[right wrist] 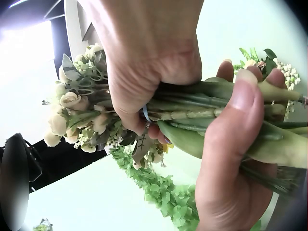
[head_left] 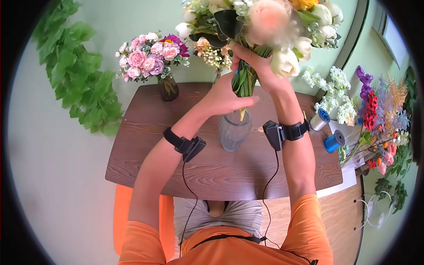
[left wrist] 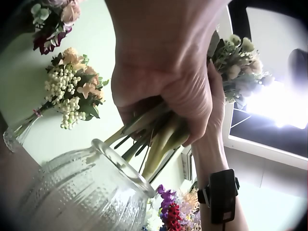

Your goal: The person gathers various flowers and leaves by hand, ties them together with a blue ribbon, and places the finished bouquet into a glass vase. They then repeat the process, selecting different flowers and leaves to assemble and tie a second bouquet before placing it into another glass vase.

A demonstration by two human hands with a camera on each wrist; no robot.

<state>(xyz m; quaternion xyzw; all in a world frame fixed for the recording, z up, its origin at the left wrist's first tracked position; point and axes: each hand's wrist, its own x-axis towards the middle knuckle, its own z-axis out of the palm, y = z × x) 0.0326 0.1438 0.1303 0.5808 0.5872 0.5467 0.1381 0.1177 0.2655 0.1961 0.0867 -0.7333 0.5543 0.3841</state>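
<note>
A large bouquet of cream and peach flowers (head_left: 269,22) is held upright over the table by both hands. My left hand (head_left: 225,97) grips the lower green stems (right wrist: 192,114), its thumb lying across them in the right wrist view. Higher up, just beneath the blooms, my right hand (head_left: 263,68) holds the same bundle. A light blue tie (right wrist: 146,113) circles the stems at the right hand's fingers. Below the hands stands a clear ribbed glass vase (head_left: 234,137). The stem ends overlap its rim (left wrist: 122,166) in the head and left wrist views.
A dark vase of pink and purple flowers (head_left: 168,88) stands at the table's back left, with a smaller peach bunch (left wrist: 72,89) beside it. Silver (head_left: 320,119) and blue (head_left: 334,141) spools sit at the right edge of the brown table (head_left: 176,163). More flowers (head_left: 384,123) crowd the right.
</note>
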